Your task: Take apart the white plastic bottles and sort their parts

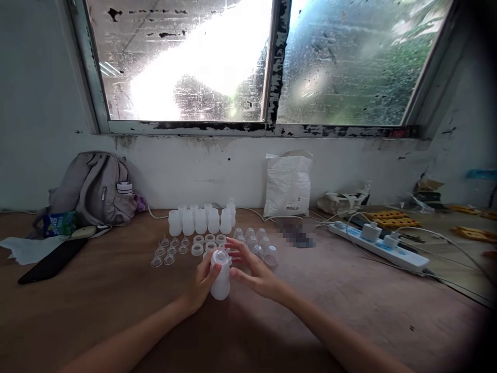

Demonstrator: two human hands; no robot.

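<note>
A frosted white baby bottle [220,286] stands upright on the table in front of me, a clear piece at its top. Wrapped round its left side is my left hand [201,280]. My right hand [256,272] is beside the bottle's upper right, fingers spread; I cannot tell whether the fingertips touch it. Just beyond lie several white collar rings [197,249], partly hidden by my hands. Clear nipples [169,258] are set out to the left of the rings, and clear dome caps [271,255] to the right. Several more white bottles [188,223] stand in rows behind.
A grey backpack [91,189] leans on the wall at left, near a black phone-like slab [52,261]. A white plastic sack [288,184] stands at the back. On the right are a power strip [382,247] with plugs and cables, and yellow parts [392,218].
</note>
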